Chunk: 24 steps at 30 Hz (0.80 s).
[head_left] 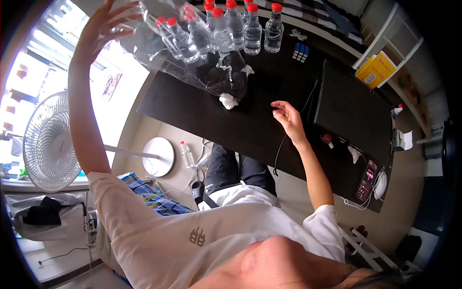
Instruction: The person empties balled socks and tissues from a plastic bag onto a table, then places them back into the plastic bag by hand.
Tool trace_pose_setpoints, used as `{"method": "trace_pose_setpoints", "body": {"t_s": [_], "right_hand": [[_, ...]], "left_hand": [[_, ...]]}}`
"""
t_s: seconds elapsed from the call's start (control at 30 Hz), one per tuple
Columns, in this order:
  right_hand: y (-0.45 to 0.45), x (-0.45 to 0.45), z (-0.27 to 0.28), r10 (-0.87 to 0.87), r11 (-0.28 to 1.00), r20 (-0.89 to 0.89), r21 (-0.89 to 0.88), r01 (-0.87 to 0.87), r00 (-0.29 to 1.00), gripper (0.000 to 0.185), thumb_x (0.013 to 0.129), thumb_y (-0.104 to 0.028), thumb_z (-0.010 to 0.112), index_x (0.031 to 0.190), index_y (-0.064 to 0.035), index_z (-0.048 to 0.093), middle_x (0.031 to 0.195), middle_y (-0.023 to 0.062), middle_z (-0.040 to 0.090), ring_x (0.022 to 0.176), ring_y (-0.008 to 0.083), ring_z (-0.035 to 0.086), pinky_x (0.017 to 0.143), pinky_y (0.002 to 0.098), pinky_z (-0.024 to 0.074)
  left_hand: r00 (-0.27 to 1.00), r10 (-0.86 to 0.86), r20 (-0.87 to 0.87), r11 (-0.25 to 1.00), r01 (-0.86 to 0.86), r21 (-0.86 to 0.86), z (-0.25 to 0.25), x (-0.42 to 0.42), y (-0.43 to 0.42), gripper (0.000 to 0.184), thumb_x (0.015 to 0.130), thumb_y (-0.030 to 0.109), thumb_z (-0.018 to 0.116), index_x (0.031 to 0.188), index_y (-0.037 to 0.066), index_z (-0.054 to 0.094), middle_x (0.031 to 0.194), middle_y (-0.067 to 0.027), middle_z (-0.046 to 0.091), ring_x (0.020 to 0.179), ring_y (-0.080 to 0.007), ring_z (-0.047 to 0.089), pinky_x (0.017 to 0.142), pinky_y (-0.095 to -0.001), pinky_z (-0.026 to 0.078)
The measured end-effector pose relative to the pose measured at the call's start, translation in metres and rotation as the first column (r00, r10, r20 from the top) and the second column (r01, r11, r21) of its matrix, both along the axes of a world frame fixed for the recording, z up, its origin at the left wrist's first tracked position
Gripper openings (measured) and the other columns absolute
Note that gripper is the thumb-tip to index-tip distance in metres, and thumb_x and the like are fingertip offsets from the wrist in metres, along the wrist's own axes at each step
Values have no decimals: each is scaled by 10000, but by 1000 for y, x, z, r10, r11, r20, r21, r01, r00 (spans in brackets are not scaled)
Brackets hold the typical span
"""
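My left hand (103,29) is raised at the upper left, its fingers spread against the film of a clear plastic bag (139,43). The bag stretches across the desk towards several clear bottles with red caps (253,36). Some of these bottles stand upright; others, such as one nearer the bag (183,43), lean behind or inside the film, and I cannot tell which. Over the desk's near side, my right hand (288,120) has loosely bent fingers, apart, with nothing in them. A crumpled white piece (228,101) sits at the bag's near end.
The dark desk (192,106) carries a puzzle cube (301,52), a closed laptop (353,103), a phone (366,179) and a mouse (380,185). A fan (53,139) stands at the left. One more bottle (186,154) is on the floor. Cables hang by the desk edge.
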State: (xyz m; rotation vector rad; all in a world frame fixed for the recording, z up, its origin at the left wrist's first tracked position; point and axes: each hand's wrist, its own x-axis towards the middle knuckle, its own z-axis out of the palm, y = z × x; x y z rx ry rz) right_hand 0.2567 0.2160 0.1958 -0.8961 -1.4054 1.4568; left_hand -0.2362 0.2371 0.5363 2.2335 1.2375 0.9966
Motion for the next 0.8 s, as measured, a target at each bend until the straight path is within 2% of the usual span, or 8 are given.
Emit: {"method": "trace_pose_setpoints", "body": {"t_s": [0.2, 0.33, 0.47, 0.53, 0.57, 0.6, 0.63, 0.8], "right_hand": [[0, -4, 3, -23, 997, 111, 69, 16, 994, 275, 949, -55, 635, 1216, 6, 617, 1147, 41, 661, 939, 89, 633, 832, 236, 526], [-6, -6, 1, -17, 997, 151, 76, 5, 988, 249, 937, -63, 655, 1180, -14, 641, 980, 46, 680, 871, 71, 642, 772, 226, 526], [-10, -9, 3, -69, 980, 258, 200, 17, 964, 239, 922, -51, 662, 1156, -1, 650, 980, 51, 689, 836, 100, 661, 752, 238, 538], [-13, -17, 6, -112, 947, 268, 321, 21, 957, 243, 907, -32, 665, 1147, 4, 654, 1040, 55, 694, 844, 103, 664, 770, 247, 540], [-16, -19, 7, -107, 945, 267, 326, 14, 958, 243, 907, -32, 665, 1147, 4, 654, 1040, 55, 694, 844, 103, 664, 770, 247, 540], [-18, -20, 8, -91, 945, 271, 327, -2, 958, 267, 894, -23, 671, 1159, -1, 651, 1071, 56, 692, 852, 108, 664, 777, 247, 540], [-22, -25, 9, -77, 946, 275, 325, -17, 958, 291, 882, -14, 677, 1171, -7, 648, 1103, 57, 690, 859, 112, 664, 784, 248, 540], [-43, -52, 73, -42, 838, 245, 537, -99, 969, 366, 852, -12, 682, 1213, -55, 640, 1184, 90, 660, 941, 181, 656, 820, 293, 532]], "left_hand": [[974, 117, 196, 989, -96, -111, -5, -54, -45, 578, 1076, 302, 439, 1601, 137, 261, 1528, -199, 463, 1315, -328, 572, 975, -404, 580], [923, 359, -138, 913, -316, 260, -36, -95, -110, 674, 999, -35, 458, 1603, 83, 185, 1565, -222, 393, 1382, -333, 495, 1023, -409, 560], [496, 234, 836, 949, -305, -85, -99, -102, -190, 610, 1088, 298, 382, 1621, 128, 137, 1619, -262, 264, 1451, -424, 366, 1110, -563, 445], [284, 399, 872, 844, -485, -228, -140, -60, -217, 613, 1073, 496, 328, 1627, 277, 182, 1662, -233, 181, 1522, -446, 178, 1208, -585, 209], [243, -136, 961, 981, 167, 96, -210, -122, -242, 596, 1076, 445, 373, 1624, 275, 214, 1688, -180, 113, 1516, -379, 239, 1187, -531, 314], [-33, 327, 944, 851, -423, -310, -208, -54, -247, 600, 1069, 464, 380, 1622, 290, 225, 1694, -154, 118, 1505, -351, 269, 1185, -499, 305], [-42, -151, 988, 952, 265, 156, -284, -96, -268, 585, 1076, 452, 386, 1618, 303, 226, 1674, -157, 200, 1400, -340, 423, 1169, -536, 320], [-305, 0, 952, 1000, 24, 7, -442, -13, -313, 539, 1078, 416, 415, 1590, 285, 308, 1628, -174, 306, 1264, -331, 568, 958, -508, 544]]}}
